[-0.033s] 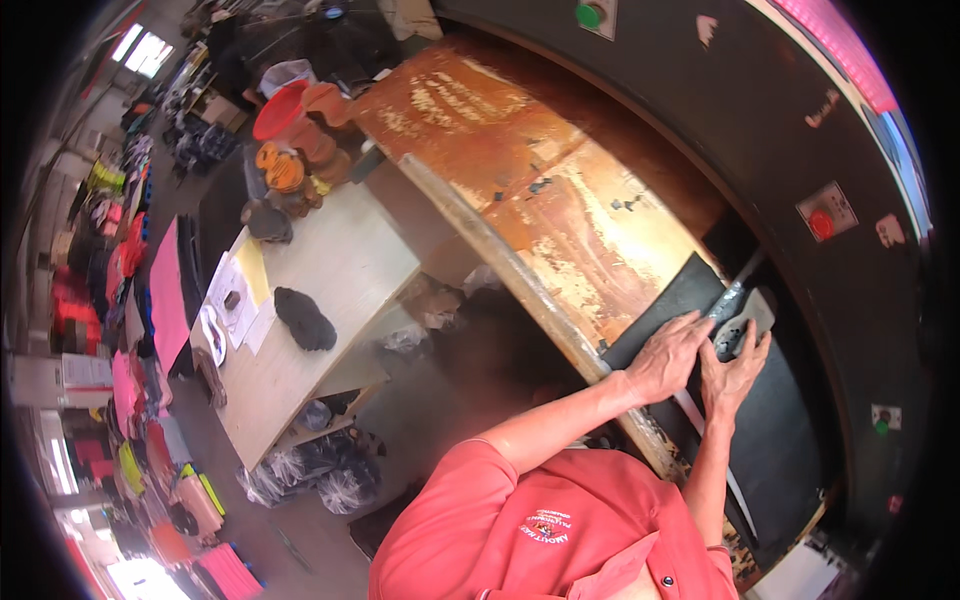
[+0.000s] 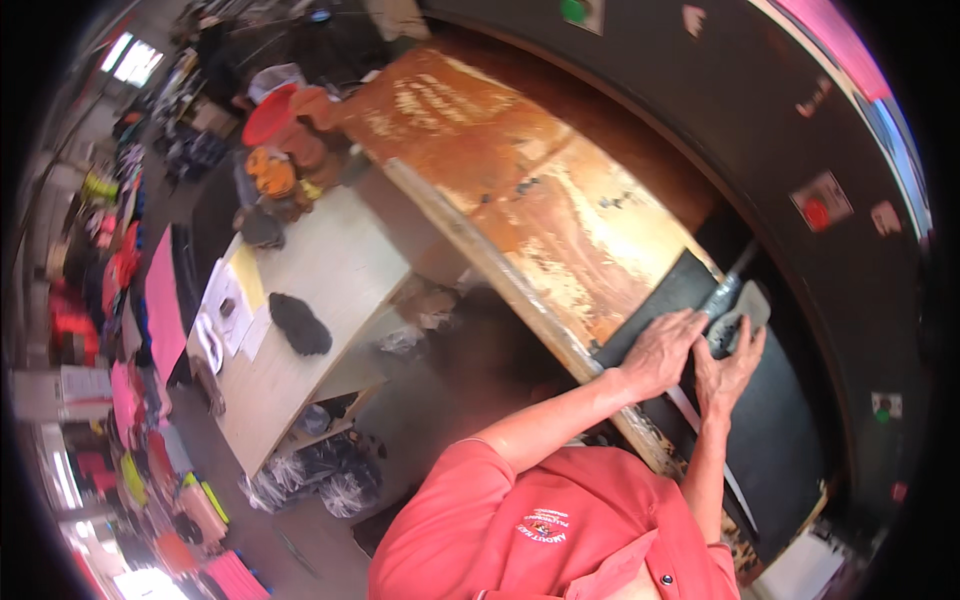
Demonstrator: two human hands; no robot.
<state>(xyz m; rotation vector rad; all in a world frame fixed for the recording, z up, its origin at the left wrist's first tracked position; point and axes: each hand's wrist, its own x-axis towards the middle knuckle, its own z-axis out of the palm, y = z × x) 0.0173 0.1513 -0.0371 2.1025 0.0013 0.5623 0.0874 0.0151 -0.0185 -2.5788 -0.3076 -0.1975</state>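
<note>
Both my hands rest over a black sheet [image 2: 780,430] on the worn work board. My right hand [image 2: 725,378] grips a grey-green, rounded piece [image 2: 752,303], thumb on one side and fingers on the other. A dark hollow with small specks shows in that piece; its exact kind is unclear. Close beside it, my left hand [image 2: 660,352] has its fingers bent over the near end of a silver-blue bar [image 2: 722,294]. A thin white strip [image 2: 738,490] runs along the sheet, below my right wrist.
The brown board [image 2: 440,130] has a raised front edge [image 2: 490,260] and small dark scraps. A dark machine panel [image 2: 700,110] with a red button [image 2: 815,212] curves along the far side. At left stands a pale table [image 2: 350,245] bearing papers and a dark oval pad [image 2: 300,323].
The whole view has shifted very slightly. My hands keep the same hold and stay at the same spot on the black sheet.
</note>
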